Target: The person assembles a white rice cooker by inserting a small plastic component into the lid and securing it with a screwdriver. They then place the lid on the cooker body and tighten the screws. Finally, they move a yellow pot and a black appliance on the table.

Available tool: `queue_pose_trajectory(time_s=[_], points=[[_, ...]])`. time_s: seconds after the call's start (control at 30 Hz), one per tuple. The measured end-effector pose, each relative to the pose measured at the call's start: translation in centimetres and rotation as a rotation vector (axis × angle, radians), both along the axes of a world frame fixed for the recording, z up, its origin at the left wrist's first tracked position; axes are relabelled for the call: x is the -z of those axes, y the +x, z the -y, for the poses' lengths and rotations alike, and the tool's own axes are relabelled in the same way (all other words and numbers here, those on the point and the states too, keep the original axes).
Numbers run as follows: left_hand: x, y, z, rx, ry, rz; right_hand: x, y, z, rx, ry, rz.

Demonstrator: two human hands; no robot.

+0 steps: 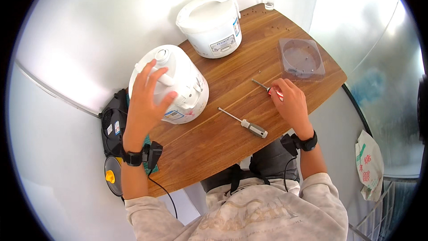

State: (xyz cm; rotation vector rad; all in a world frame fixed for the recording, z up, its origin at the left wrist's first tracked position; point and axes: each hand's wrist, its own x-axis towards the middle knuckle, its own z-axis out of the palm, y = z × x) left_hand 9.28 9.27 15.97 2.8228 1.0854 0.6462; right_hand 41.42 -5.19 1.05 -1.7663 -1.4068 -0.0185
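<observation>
Left hand (146, 100): fingers spread wide, thumb apart, over the lid of a white cooker (191, 76); contact cannot be told. Cooker: upright, latch side facing lower right.
Grey-handled screwdriver (254, 128): lying between both hands' fingers, tip up-left.
Red-handled screwdriver (270, 91): at the right fingers, long axis slanting, tip up-left.
Right hand (292, 103): fingers curled closed around its handle.

A head-worn fisheye looks down from close above the near edge of the table (200, 145), toward its far corner.

Lettering (367, 158) on white bag (375, 174), rear cooker (209, 29), shirt (267, 209)
</observation>
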Motion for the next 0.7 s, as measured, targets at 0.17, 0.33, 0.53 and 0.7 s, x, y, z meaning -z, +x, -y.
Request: queue_pose_trajectory(time_s=[0.17,0.33,0.53,0.7], points=[[0.5,1.2,0.7,0.020,0.101,-0.156,1.8,3.4,-5.2,-0.130,-0.107,0.169],[1.8,0.8,0.0,0.030,0.159,-0.163,4.1,5.4,-11.2,-0.292,-0.271,0.303],[2.4,0.9,-0.1,0.042,0.183,-0.148,5.9,5.6,-12.6,-0.263,-0.286,0.355],[2.5,0.9,0.1,0.021,0.153,-0.112,5.2,5.4,-12.5,-0.220,-0.378,0.374]])
